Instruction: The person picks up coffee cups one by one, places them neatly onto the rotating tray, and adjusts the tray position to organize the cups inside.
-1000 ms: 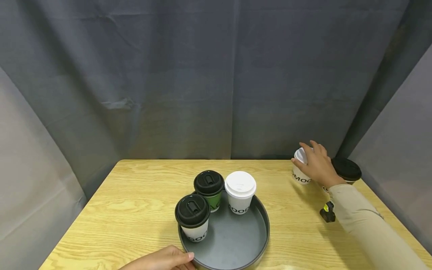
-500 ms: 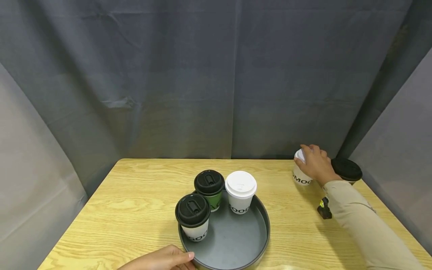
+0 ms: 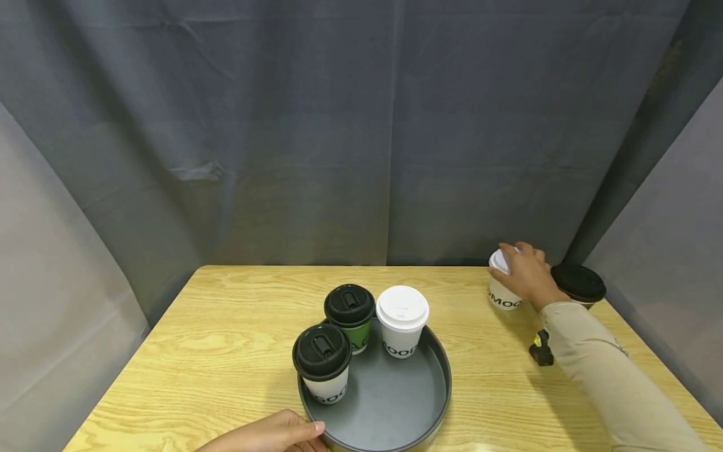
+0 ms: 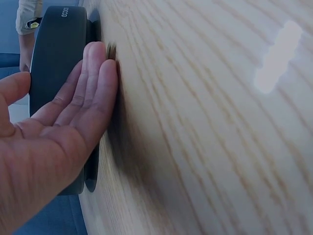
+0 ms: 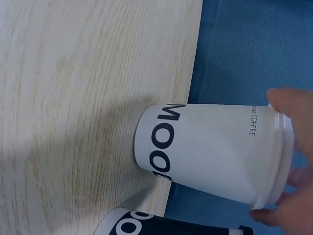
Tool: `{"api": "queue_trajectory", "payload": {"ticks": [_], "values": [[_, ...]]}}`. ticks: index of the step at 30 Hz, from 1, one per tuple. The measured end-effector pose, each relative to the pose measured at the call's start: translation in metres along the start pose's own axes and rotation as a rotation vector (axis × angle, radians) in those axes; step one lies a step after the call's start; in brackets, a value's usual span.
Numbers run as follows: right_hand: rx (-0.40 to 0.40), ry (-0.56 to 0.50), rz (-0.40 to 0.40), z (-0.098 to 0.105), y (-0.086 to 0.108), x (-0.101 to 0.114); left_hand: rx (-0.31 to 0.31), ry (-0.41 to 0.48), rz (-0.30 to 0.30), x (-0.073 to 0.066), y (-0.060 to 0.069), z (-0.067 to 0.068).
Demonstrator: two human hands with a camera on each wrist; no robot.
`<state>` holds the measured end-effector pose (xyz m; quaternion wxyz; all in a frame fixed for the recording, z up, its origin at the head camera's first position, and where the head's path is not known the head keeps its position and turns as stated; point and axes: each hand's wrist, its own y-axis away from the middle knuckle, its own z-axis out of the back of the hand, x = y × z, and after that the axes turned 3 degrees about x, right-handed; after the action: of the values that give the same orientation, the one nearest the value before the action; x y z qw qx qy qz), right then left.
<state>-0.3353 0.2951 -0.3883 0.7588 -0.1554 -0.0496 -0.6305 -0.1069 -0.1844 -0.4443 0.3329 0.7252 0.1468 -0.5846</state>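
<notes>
My right hand [image 3: 525, 273] grips the white lid of a white cup [image 3: 504, 294] at the table's back right; the cup stands upright. In the right wrist view, thumb and fingers [image 5: 298, 196] surround the lid rim of this cup [image 5: 215, 147]. At the near left side of a round dark grey tray [image 3: 390, 402], my left hand [image 3: 277, 432] holds the rim, thumb on top. The left wrist view shows the hand [image 4: 58, 122] with its fingers along the outer wall of the tray [image 4: 54, 49].
In the tray stand a white cup with black lid [image 3: 324, 367], a green cup with black lid [image 3: 351, 317] and a white-lidded cup [image 3: 402, 323]. Right of my right hand is a black-lidded cup [image 3: 578, 282], dark with white letters in the right wrist view [image 5: 166, 225]. Curtains [image 3: 305, 132] surround the table.
My right hand has come down a little onto the white lid, and its raised fingers have closed around it. The left hand and the tray have stayed in place.
</notes>
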Motion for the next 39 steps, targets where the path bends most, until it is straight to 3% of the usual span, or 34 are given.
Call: {"api": "queue_trajectory", "payload": {"ticks": [7,14,20,26,33,39], "values": [[-0.062,-0.022,0.068,-0.001,0.006,0.007,-0.02,-0.023,0.005,0.0,0.0,0.0],[-0.162,0.002,0.166,0.003,0.025,0.028,-0.029,-0.046,-0.007,0.002,-0.001,0.001],[-0.307,0.017,0.32,0.015,0.057,0.057,-0.014,-0.021,0.004,0.001,-0.001,0.001],[-0.404,0.003,0.486,0.031,0.106,0.098,-0.001,-0.003,0.011,0.001,0.0,0.001],[-0.361,-0.007,0.613,0.047,0.153,0.153,-0.001,0.007,0.043,0.0,0.001,0.003],[-0.301,-0.054,0.699,0.033,0.168,0.188,-0.003,-0.024,0.041,-0.001,-0.001,0.005]]}}
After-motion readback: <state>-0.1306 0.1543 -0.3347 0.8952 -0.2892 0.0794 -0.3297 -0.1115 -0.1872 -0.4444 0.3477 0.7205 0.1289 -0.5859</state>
